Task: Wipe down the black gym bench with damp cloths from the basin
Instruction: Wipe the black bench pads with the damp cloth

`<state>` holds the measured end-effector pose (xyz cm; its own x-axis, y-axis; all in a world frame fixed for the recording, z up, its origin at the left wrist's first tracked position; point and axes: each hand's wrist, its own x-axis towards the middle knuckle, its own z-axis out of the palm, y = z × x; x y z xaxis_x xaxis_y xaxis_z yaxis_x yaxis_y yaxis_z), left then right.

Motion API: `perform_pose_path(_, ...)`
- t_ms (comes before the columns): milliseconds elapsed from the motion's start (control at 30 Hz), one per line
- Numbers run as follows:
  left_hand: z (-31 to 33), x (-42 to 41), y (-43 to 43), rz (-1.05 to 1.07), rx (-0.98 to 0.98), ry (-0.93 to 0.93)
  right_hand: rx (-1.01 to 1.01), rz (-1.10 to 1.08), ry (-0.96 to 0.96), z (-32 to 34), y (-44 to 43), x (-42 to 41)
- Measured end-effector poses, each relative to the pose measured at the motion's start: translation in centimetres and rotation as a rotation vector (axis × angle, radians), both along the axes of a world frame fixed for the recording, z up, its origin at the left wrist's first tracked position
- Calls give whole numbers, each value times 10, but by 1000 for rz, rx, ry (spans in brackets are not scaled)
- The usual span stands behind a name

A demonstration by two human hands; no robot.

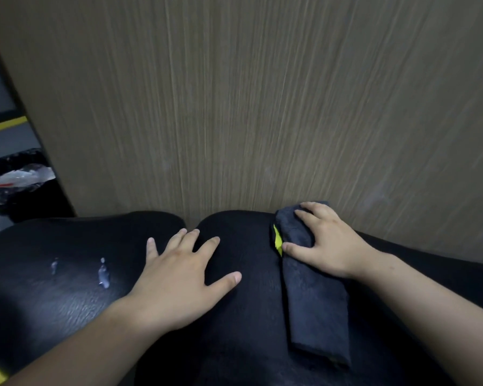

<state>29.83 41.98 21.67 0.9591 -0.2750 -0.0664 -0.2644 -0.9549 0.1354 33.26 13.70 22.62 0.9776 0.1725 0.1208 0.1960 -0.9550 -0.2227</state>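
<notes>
Folded cloth (315,296) lay on the bench (53,296), right side. Right hand (326,240) pressed its far end, fingers spread. Left hand (184,274) lay flat, holding nothing. Cloth judged soft, limp, light; best pressed under a flat palm.

Both forearms reach forward; the left hand (179,277) lies flat, fingers spread, and the right hand (326,243) presses palm-down, fingers lightly bent.
</notes>
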Motion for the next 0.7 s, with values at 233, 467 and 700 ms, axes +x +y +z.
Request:
perform_pose_path(233, 1, 3, 16, 14, -20, -58, -53, -12, -20, -3, 26, 42)
perform_pose_path(467, 9, 5, 39, 80, -18, -77, 4, -68, -1, -9, 74, 66)
perform_pose_path(700, 14, 0, 63, 127, -38, -85, -27, -72, 42, -2, 124, 84)
